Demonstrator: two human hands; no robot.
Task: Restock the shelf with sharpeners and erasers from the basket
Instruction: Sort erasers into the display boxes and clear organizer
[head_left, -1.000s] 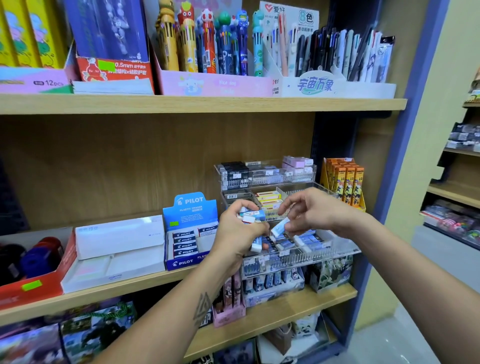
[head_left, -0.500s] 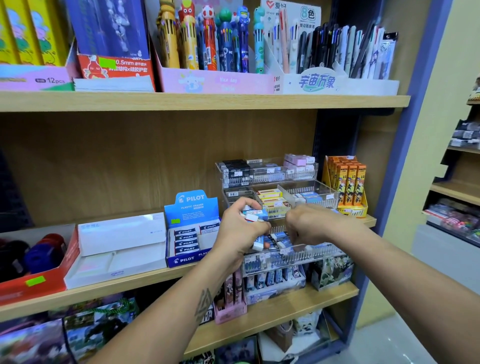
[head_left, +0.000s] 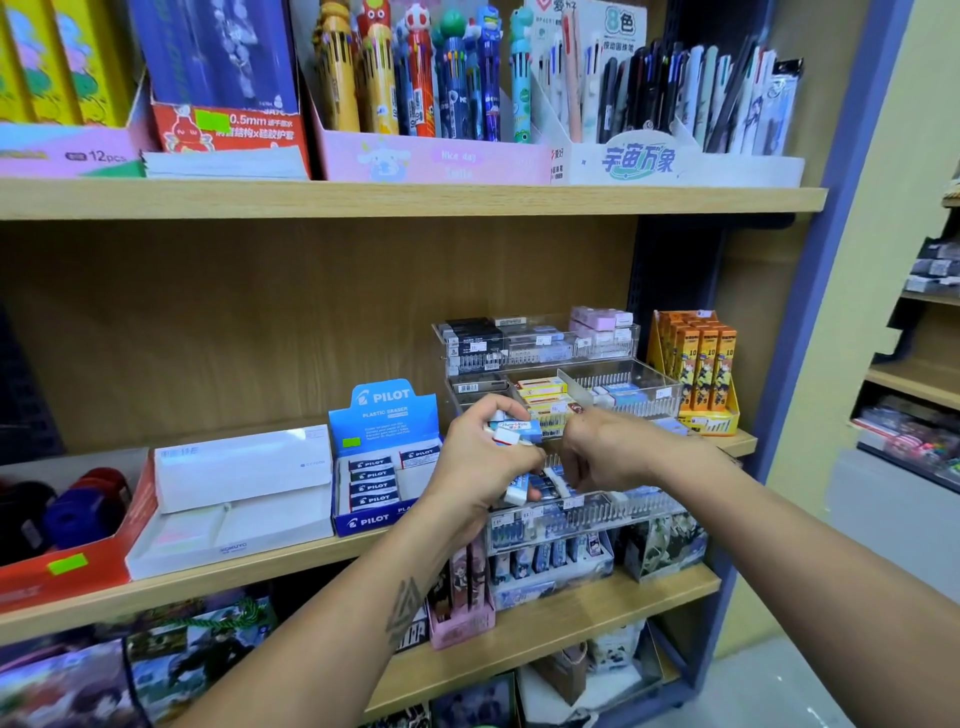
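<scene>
Erasers held over the clear tray

The left hand (head_left: 485, 460) gripped a bunch of erasers (head_left: 514, 432); the right hand (head_left: 605, 457), fingers curled, grip unclear, hovered beside the tray (head_left: 623, 506).

Both forearms bare, no sleeves in view. Left forearm (head_left: 363, 618): dark tattoo of interlocking triangles on its inner side, near mid-forearm. Right forearm (head_left: 779, 525): unmarked. No rings, watch or bands visible on either hand.
</scene>
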